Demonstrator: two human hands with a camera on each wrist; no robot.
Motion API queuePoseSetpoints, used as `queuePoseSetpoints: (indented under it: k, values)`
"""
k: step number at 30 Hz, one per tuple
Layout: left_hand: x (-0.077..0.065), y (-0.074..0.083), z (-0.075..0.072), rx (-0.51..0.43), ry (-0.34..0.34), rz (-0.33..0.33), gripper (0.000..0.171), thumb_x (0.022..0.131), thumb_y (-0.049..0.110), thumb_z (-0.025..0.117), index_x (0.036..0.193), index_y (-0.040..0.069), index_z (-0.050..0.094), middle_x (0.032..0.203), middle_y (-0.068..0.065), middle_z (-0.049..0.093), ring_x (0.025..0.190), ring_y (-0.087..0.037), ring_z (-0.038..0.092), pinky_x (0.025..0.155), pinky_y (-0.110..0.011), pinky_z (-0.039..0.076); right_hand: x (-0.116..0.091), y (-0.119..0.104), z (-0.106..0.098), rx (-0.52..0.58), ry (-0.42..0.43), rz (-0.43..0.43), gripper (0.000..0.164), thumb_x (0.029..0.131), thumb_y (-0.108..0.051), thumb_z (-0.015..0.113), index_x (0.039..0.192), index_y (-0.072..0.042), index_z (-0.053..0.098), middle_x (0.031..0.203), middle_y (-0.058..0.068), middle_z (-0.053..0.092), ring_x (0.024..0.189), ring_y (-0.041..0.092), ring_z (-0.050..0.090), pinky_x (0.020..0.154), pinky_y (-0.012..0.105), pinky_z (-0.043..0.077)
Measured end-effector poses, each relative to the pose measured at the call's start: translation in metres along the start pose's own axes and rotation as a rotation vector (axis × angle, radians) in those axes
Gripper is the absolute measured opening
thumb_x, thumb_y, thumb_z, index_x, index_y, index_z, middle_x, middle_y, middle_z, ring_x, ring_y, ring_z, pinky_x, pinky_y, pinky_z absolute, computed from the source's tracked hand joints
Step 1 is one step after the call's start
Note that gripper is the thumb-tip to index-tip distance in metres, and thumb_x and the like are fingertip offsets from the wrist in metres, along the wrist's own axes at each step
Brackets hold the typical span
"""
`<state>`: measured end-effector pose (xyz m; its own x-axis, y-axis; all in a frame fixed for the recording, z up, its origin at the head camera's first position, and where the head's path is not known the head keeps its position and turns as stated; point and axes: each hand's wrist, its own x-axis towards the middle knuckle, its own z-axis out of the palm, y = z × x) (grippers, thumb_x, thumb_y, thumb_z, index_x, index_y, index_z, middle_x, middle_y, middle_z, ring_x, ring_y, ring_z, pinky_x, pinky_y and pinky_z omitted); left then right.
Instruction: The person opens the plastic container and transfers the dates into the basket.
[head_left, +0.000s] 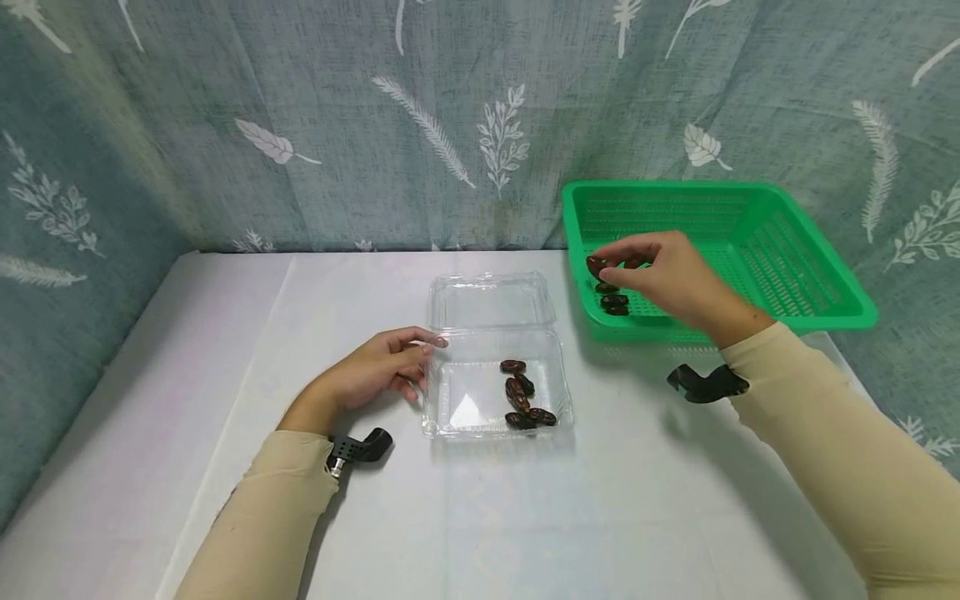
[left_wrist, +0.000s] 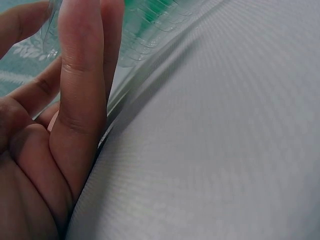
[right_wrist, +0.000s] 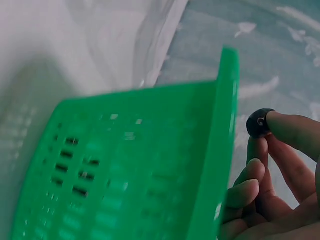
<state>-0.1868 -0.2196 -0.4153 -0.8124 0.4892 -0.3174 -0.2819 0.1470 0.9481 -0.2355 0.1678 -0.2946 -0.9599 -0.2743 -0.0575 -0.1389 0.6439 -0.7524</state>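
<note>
My right hand [head_left: 667, 275] pinches a dark brown date [head_left: 596, 267] between thumb and fingertips, above the left end of a green basket [head_left: 810, 321]. In the right wrist view the date [right_wrist: 258, 123] shows at the fingertips, beyond the basket's rim. Several dates [head_left: 615, 301] lie in the basket below that hand. At the left, my left hand [head_left: 378, 367] holds the side rim of a clear plastic box [head_left: 566, 400] between thumb and index finger. The box stands with its lid [head_left: 491, 302] folded back, and several dates [head_left: 517, 393] lie in its right half.
A white cloth [head_left: 360, 533] covers the table. Behind it hangs a grey-green curtain [head_left: 337, 125] with white leaf prints. The basket stands at the back right, right of the box. A black camera mount is on each wrist.
</note>
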Motion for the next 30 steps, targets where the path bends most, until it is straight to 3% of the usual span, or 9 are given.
queuePoseSetpoints:
  k: [5, 14, 30]
  values:
    - [0.0, -0.003, 0.0, -0.007, -0.006, 0.0, 0.045, 0.105, 0.023, 0.052, 0.143, 0.0, 0.045, 0.09, -0.003, 0.052, 0.072, -0.012, 0.062, 0.063, -0.028, 0.06, 0.011, 0.017, -0.009, -0.028, -0.006, 0.051, 0.035, 0.095, -0.032, 0.07, 0.127, -0.015, 0.07, 0.119, 0.005, 0.065, 0.105, 0.017, 0.057, 0.081, 0.032, 0.049]
    - [0.001, -0.004, 0.0, -0.027, -0.016, -0.004, 0.044, 0.106, 0.023, 0.051, 0.143, 0.0, 0.046, 0.088, -0.003, 0.053, 0.071, -0.012, 0.063, 0.062, -0.028, 0.06, 0.024, 0.047, -0.023, -0.093, -0.084, 0.185, 0.042, 0.098, -0.032, 0.065, 0.135, -0.011, 0.063, 0.138, 0.019, 0.056, 0.129, 0.036, 0.05, 0.103, 0.058, 0.045]
    - [-0.001, -0.001, -0.002, -0.009, -0.008, 0.008, 0.045, 0.105, 0.024, 0.052, 0.142, -0.001, 0.046, 0.09, -0.004, 0.051, 0.071, -0.012, 0.062, 0.062, -0.028, 0.059, 0.04, 0.057, -0.021, -0.171, -0.13, 0.167, 0.034, 0.099, -0.018, 0.063, 0.128, -0.002, 0.066, 0.126, 0.023, 0.066, 0.12, 0.04, 0.057, 0.098, 0.058, 0.049]
